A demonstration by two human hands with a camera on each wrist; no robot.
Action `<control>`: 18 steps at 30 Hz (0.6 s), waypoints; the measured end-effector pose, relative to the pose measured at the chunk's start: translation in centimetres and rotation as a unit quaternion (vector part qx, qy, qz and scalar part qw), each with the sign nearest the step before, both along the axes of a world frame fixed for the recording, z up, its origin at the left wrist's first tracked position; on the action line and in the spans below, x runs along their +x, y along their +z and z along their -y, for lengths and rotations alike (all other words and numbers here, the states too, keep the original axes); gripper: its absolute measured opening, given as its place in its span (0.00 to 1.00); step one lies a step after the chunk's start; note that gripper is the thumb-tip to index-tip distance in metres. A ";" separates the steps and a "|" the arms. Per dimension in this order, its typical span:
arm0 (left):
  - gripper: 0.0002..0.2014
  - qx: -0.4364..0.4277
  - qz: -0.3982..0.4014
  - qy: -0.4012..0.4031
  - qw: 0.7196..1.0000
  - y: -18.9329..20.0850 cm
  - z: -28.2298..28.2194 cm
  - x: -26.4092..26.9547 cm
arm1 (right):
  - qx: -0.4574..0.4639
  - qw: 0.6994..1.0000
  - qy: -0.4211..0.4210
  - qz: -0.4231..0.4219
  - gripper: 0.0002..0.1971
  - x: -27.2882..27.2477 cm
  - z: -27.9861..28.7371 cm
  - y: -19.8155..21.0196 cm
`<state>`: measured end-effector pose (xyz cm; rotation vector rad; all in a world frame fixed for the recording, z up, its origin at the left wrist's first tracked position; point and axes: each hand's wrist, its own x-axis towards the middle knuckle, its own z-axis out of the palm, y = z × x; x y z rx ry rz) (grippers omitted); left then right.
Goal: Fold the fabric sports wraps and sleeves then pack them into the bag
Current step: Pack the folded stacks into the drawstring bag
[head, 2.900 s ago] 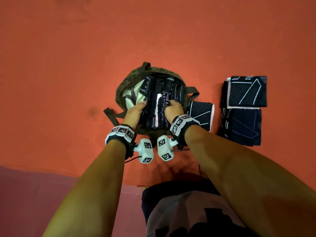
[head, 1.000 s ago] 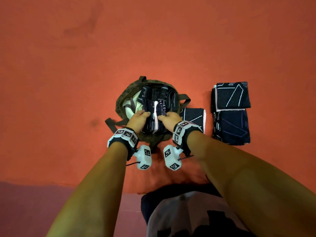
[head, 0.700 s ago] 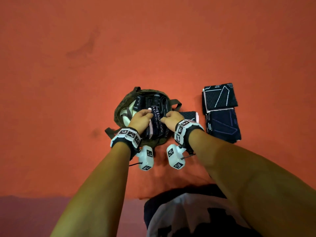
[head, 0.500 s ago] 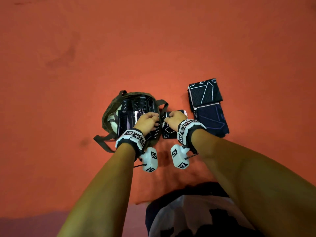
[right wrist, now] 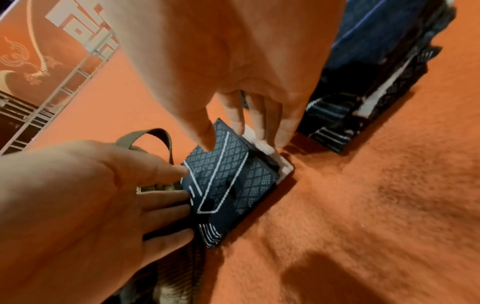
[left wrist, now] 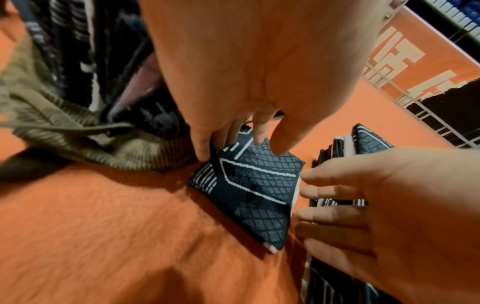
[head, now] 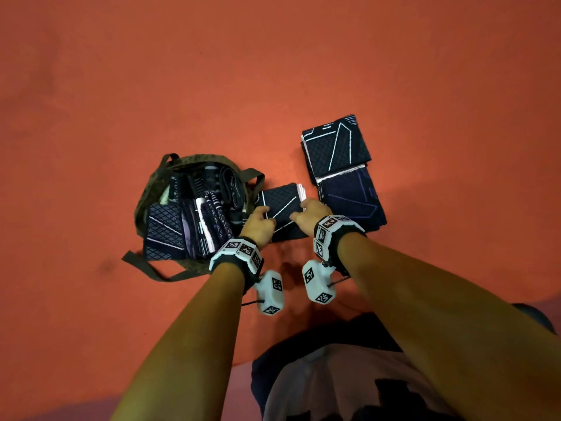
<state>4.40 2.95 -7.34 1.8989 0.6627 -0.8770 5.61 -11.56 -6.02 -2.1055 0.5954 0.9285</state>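
An olive bag (head: 143,205) stands open on the orange floor, packed with several folded dark sleeves. Just right of it lies a folded dark sleeve (head: 282,205) with white lines and a diamond pattern. My left hand (head: 262,215) pinches its left edge, thumb on top and fingers (left wrist: 202,151) down the side. At the opposite, white-edged side my right hand (head: 299,212) pinches it the same way, with its thumb (right wrist: 207,142) on top. The sleeve (right wrist: 233,181) still rests on the floor.
Two stacks of folded dark sleeves lie to the right, a far one (head: 335,147) and a near one (head: 352,202) close by my right hand. A bag strap (head: 151,268) trails on the floor at the left. Orange carpet lies all around.
Both hands have come out of the bag and moved right to the folded sleeve beside it, taking hold of its two edges. The sleeves they were pressing now sit in the bag.
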 end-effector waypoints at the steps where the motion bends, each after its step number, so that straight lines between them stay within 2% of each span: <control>1: 0.29 0.002 0.000 0.004 1.000 -0.7 0.0 0.0 | -0.004 1.000 0.005 -0.003 0.24 0.0 -0.2 -0.4; 3: 0.38 0.005 0.001 0.017 1.000 -2.4 0.0 0.0 | -0.013 1.000 0.011 -0.006 0.23 0.1 -0.5 -1.0; 4: 0.39 0.002 -0.001 0.027 1.000 -1.7 0.4 0.1 | -0.018 1.000 0.012 -0.006 0.23 0.2 -0.6 -1.3; 6: 0.35 -0.014 -0.002 0.050 0.999 -1.0 0.7 0.3 | -0.029 0.999 0.015 -0.009 0.26 0.3 -0.7 -1.9; 8: 0.36 -0.023 -0.008 0.065 0.998 -1.0 0.6 0.6 | -0.038 0.999 0.014 -0.016 0.28 0.4 -0.8 -2.5; 10: 0.38 -0.023 -0.010 0.066 0.998 -1.4 0.3 0.9 | -0.045 0.999 0.005 -0.025 0.31 0.6 -0.9 -2.9; 13: 0.35 0.000 -0.024 0.060 0.998 -1.9 0.1 1.2 | -0.046 0.998 -0.002 -0.039 0.35 0.9 -1.2 -3.3; 18: 0.33 -0.002 -0.029 0.042 0.999 -1.7 -0.2 1.6 | -0.017 0.997 -0.027 -0.065 0.32 1.3 -1.2 -3.5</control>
